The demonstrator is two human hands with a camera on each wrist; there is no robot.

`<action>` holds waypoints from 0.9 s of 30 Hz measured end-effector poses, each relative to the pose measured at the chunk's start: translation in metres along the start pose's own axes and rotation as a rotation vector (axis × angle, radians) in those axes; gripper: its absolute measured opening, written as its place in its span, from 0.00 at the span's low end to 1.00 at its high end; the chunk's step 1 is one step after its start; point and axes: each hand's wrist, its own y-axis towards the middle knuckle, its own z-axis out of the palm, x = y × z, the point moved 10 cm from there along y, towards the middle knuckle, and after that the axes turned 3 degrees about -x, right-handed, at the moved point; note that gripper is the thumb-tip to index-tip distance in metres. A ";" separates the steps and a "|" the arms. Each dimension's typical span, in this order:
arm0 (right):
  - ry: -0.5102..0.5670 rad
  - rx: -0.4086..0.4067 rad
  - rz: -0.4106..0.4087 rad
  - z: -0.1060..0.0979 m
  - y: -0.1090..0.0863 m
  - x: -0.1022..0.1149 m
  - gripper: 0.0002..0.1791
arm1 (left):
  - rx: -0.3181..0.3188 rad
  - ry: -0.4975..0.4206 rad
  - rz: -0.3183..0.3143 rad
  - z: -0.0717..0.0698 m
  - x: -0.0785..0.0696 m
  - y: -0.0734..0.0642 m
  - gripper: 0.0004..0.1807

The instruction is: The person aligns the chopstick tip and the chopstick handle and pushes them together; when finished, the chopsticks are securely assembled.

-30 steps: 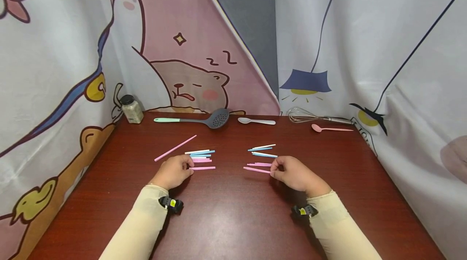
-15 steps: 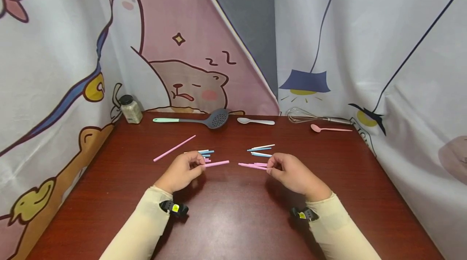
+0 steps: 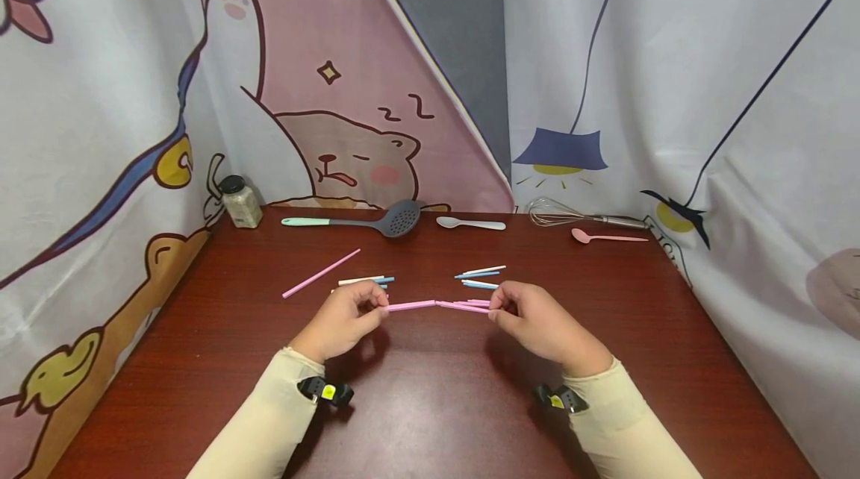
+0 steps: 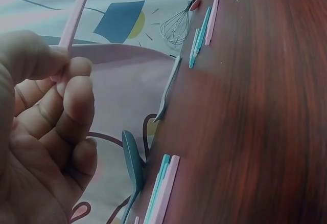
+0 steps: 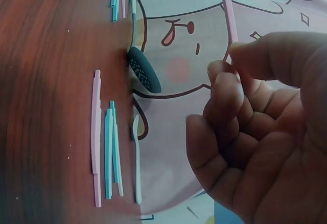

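Between thumb and fingers, my left hand (image 3: 343, 321) pinches a thin pink straw (image 3: 411, 306), also seen in the left wrist view (image 4: 76, 19). My right hand (image 3: 544, 322) pinches a second pink straw (image 5: 229, 14) the same way. Held above the table, the two straws point at each other, and their inner ends meet or nearly meet at mid-table; whether one sits inside the other I cannot tell. Behind my left hand lie white and blue straws (image 3: 366, 281), with pink ones partly hidden. More blue and white straws (image 3: 480, 284) and pink ones (image 5: 96, 127) lie by my right hand.
A long pink straw (image 3: 321, 273) lies apart at the left. Along the back edge of the table (image 3: 430, 404) are a spice jar (image 3: 242, 203), a slotted skimmer (image 3: 399, 219), a white spoon (image 3: 470, 224), a whisk (image 3: 558, 214) and a pink spoon (image 3: 605, 237). Printed cloth hangs behind.
My left hand has lifted its pink straw and carried it rightward to the other straw's end. My right hand has raised its straw slightly and shifted a little left.
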 end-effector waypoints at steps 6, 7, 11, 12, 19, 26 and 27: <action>-0.019 -0.014 -0.013 -0.003 -0.001 0.002 0.09 | -0.009 -0.015 0.004 -0.001 -0.003 0.000 0.06; -0.025 -0.017 -0.014 -0.003 -0.001 0.002 0.09 | -0.012 -0.016 0.006 -0.001 -0.003 0.000 0.06; -0.045 -0.031 -0.024 -0.005 -0.001 0.003 0.09 | -0.029 -0.019 0.007 -0.002 -0.005 0.000 0.07; -0.048 -0.033 -0.029 -0.005 -0.001 0.004 0.09 | -0.035 -0.019 0.007 -0.003 -0.005 0.000 0.07; -0.082 -0.048 -0.047 -0.006 -0.002 0.007 0.10 | -0.080 -0.023 0.004 -0.006 -0.007 0.000 0.07; -0.124 -0.061 -0.064 -0.006 -0.001 0.010 0.11 | -0.093 -0.032 0.013 -0.007 -0.011 -0.001 0.08; -0.127 -0.064 -0.070 -0.006 -0.001 0.010 0.11 | -0.093 -0.032 0.014 -0.007 -0.012 -0.001 0.08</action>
